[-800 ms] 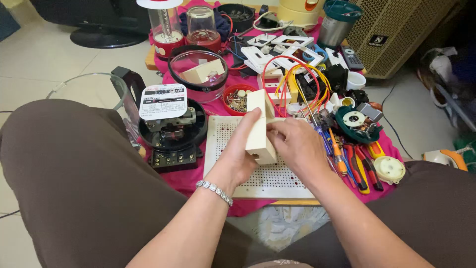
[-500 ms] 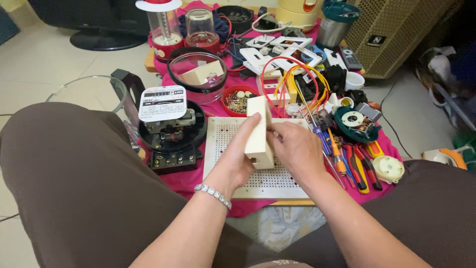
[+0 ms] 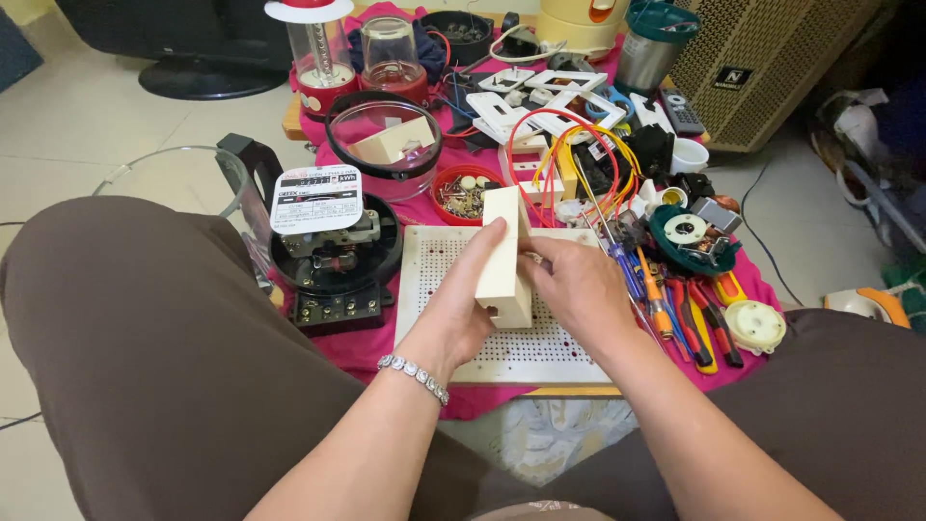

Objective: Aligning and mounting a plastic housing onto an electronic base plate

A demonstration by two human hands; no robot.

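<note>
A cream rectangular plastic box (image 3: 503,253) is standing upright between both hands: the left hand (image 3: 463,299) is gripping its side, the right hand (image 3: 577,287) closing on its other side, above a white perforated board (image 3: 540,352).

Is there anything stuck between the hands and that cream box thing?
No. The left hand and the right hand both grip the cream box directly, above the white perforated board. Nothing visible lies between.

Both hands (image 3: 526,294) hold a box (image 3: 503,259) above the perforated board (image 3: 540,352), meter (image 3: 333,256) left, screwdrivers (image 3: 666,304) right.
</note>
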